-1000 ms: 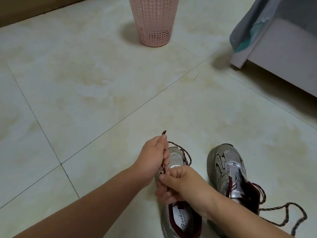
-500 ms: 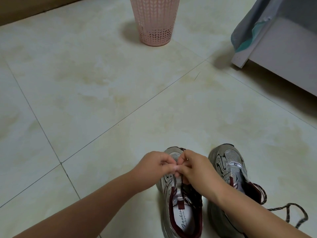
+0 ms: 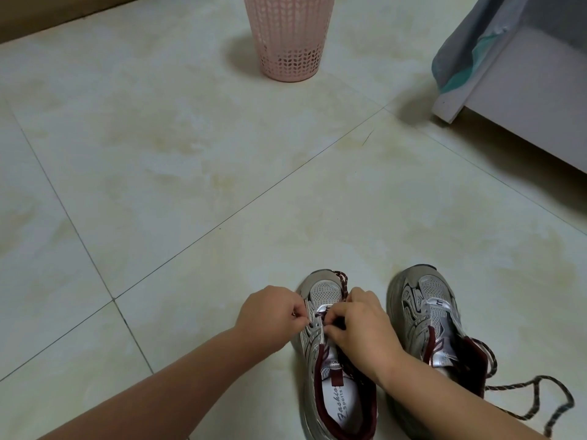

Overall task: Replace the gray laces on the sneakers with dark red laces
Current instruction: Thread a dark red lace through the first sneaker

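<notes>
Both hands, left hand (image 3: 273,312) and right hand (image 3: 359,325), pinch the dark red lace (image 3: 341,281) at the left sneaker (image 3: 320,292); a slipping grip likely loses the eyelet.

The right hand (image 3: 362,328) covers the lacing area of the left sneaker (image 3: 320,296), so the dark red lace (image 3: 341,279) cannot be followed there. The picture's bottom edge cuts both heels. The top edge cuts the pink basket (image 3: 287,36).
</notes>
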The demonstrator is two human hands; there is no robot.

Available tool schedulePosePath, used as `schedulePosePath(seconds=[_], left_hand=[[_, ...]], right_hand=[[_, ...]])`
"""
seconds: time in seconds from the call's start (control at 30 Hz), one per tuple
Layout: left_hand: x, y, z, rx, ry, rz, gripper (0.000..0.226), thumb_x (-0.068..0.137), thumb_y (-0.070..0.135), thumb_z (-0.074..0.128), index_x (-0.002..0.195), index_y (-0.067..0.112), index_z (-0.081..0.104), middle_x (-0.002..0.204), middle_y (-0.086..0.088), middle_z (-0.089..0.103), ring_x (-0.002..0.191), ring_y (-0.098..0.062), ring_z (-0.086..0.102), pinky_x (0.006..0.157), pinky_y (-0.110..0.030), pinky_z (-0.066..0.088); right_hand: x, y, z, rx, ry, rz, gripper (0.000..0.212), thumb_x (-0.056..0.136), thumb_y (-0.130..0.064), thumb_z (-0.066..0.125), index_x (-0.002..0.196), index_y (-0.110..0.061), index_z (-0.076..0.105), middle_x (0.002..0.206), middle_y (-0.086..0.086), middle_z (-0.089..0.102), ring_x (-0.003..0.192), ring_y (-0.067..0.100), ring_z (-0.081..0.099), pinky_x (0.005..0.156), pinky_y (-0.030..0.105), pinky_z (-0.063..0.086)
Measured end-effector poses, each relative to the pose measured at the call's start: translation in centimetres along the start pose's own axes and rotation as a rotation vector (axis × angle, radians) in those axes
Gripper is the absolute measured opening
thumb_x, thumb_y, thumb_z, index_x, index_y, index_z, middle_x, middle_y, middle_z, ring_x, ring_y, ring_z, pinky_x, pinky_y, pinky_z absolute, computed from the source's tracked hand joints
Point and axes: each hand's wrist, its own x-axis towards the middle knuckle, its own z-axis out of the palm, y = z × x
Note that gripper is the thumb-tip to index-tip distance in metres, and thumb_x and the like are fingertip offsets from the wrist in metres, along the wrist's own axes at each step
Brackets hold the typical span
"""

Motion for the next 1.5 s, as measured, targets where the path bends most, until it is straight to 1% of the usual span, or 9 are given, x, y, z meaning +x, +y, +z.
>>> schedulePosePath(seconds=[0.5,0.6,0.8,0.87,1.0,1.07,1.17,1.3,1.5], left_hand=[[1.0,0.9,1.4,-0.036,-0.063,0.037,0.016,0.084,0.025,0.058,0.086,0.014,0.069,0.086,0.004,0.066,0.086,-0.017,0.06,0.076,-0.028,0.046],[1.1,0.5,1.9,-0.212,-0.061,-0.03,0.013,0.08,0.024,0.066,0.08,0.011,0.071,0.064,0.011,0.054,0.071,-0.01,0.053,0.066,-0.023,0.039],[1.5,-0.8,1.3,-0.465,-0.193,-0.077,0.008,0.072,0.015,0.074,0.065,0.017,0.071,0.06,0.013,0.062,0.063,0.001,0.055,0.065,-0.03,0.048],[1.8,-1.3,0.6,-0.291,-0.234,-0.041,0.005,0.075,0.018,0.071,0.08,0.017,0.072,0.068,0.014,0.066,0.067,0.005,0.057,0.065,-0.021,0.042],[2.7,-2.5,-1.0,0.453,-0.026,-0.016,0.02,0.089,0.02,0.048,0.099,0.023,0.064,0.105,0.002,0.063,0.104,-0.021,0.053,0.085,-0.031,0.036],[3.0,-3.2,-1.7,0.312,0.179,-0.189,0.021,0.09,0.015,0.044,0.098,0.02,0.062,0.105,-0.004,0.054,0.1,-0.025,0.048,0.077,-0.033,0.038],[3.7,-3.5,-2.7,-0.306,0.407,-0.44,0.025,0.09,0.004,0.037,0.087,0.015,0.058,0.088,-0.007,0.054,0.073,-0.025,0.051,0.06,-0.029,0.041],[4.0,-0.6,-3.5,-1.312,0.196,-0.5,0.02,0.097,0.013,0.037,0.082,0.013,0.049,0.079,-0.011,0.06,0.062,-0.021,0.058,0.053,-0.024,0.05],[2.3,0.7,0.6,-0.837,-0.11,-0.156,0.021,0.097,0.024,0.041,0.089,0.017,0.059,0.091,0.004,0.066,0.086,-0.008,0.06,0.067,-0.006,0.043]], right_hand=[[0.4,0.3,1.3,0.097,0.079,0.022,0.01,0.086,-0.025,0.06,0.088,-0.026,0.069,0.078,-0.013,0.03,0.092,0.009,0.031,0.058,0.012,0.026],[0.5,0.0,1.5,0.007,0.067,0.024,0.016,0.089,-0.025,0.054,0.095,-0.024,0.069,0.089,-0.006,0.033,0.102,0.016,0.036,0.066,0.022,0.028],[0.8,-0.3,1.6,-0.097,0.018,-0.031,0.023,0.094,-0.026,0.044,0.101,-0.017,0.064,0.104,0.002,0.042,0.11,0.022,0.038,0.073,0.026,0.027],[0.7,-0.2,1.6,-0.141,0.011,-0.068,0.023,0.095,-0.024,0.041,0.105,-0.013,0.06,0.114,0.005,0.044,0.111,0.024,0.037,0.075,0.028,0.029],[0.0,0.8,1.4,-0.128,0.072,-0.171,0.019,0.09,-0.016,0.044,0.098,-0.005,0.057,0.109,0.012,0.045,0.105,0.03,0.041,0.08,0.034,0.035],[-0.4,1.7,1.1,-0.12,0.089,-0.207,0.021,0.092,-0.02,0.041,0.099,-0.007,0.056,0.106,0.008,0.043,0.101,0.025,0.04,0.083,0.029,0.033],[-0.9,2.6,0.9,-0.093,0.133,-0.258,0.023,0.084,-0.025,0.038,0.084,-0.009,0.056,0.092,0.003,0.041,0.088,0.022,0.044,0.077,0.027,0.037],[-1.4,2.0,1.8,-0.194,0.147,-0.324,0.007,0.07,-0.026,0.05,0.067,-0.02,0.054,0.078,-0.001,0.049,0.068,0.017,0.053,0.052,0.021,0.046],[-1.4,1.9,2.3,-0.177,0.096,-0.336,0.013,0.072,-0.026,0.043,0.067,-0.019,0.053,0.08,-0.002,0.047,0.071,0.016,0.052,0.061,0.018,0.035]])
